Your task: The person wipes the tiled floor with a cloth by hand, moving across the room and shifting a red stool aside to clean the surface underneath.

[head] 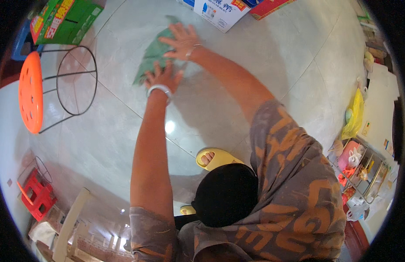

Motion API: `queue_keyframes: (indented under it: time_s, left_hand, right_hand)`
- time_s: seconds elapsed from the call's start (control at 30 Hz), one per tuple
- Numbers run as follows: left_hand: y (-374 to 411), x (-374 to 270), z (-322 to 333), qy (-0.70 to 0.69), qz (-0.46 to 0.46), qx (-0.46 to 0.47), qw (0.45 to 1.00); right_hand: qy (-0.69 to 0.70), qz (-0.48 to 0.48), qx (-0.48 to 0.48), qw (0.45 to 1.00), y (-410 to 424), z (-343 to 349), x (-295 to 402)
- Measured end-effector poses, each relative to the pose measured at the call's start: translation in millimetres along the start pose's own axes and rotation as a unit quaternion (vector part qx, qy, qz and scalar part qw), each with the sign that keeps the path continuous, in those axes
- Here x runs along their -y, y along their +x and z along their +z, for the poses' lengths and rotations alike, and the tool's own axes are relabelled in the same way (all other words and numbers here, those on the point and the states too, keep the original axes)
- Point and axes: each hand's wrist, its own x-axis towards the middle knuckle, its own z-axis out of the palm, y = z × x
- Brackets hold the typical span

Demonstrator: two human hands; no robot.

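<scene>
A green cloth (154, 52) lies spread on the grey tiled floor (123, 131) in the upper middle of the head view. My left hand (163, 78), with a white band at the wrist, presses flat on the cloth's lower end, its fingers spread. Further up, my right hand (181, 42), wearing a thin bracelet, rests with spread fingers at the cloth's right edge. Parts of the cloth are hidden beneath both hands. Neither hand is closed around it. Slight blur shows at the fingers and cloth.
An orange-topped stool (31, 92) with black metal legs stands at the left, below a green carton (69, 23). A white carton (218, 14) is at the top. Yellow slippers (220, 158) are on the feet below. A wire rack (369, 193) with bags stands at the right.
</scene>
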Motion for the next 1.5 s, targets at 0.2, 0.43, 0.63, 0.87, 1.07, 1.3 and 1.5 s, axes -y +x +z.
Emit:
queue_keyframes:
  time_s: [0.2, 0.43, 0.63, 0.87, 1.07, 1.3, 1.5]
  left_hand:
    - [-86, -77, 87, 0.052, 0.194, -0.056, 0.978]
    - [-218, -21, 174, -0.067, 0.24, 0.019, 0.968]
    - [-252, 125, 205, -0.056, -0.066, -0.122, 0.989]
    - [-206, 39, 170, -0.042, 0.006, -0.135, 0.99]
    - [-191, -77, 181, -0.023, 0.326, -0.036, 0.944]
    - [-149, 4, 146, 0.0, 0.18, -0.113, 0.977]
    - [-110, 100, 96, -0.05, -0.085, -0.169, 0.981]
  right_hand:
    - [0.013, 0.119, 0.007, 0.993, -217, 9, -56]
    - [0.096, 0.128, 0.09, 0.983, -360, 28, 86]
    - [0.193, -0.18, 0.083, 0.961, -223, 35, 195]
    - [0.106, -0.029, 0.059, 0.992, -250, 25, 110]
    - [0.029, 0.325, 0.114, 0.938, -411, 15, 13]
    - [0.017, 0.241, -0.028, 0.97, -268, 40, 42]
    - [0.021, 0.065, -0.078, 0.995, -60, 40, 138]
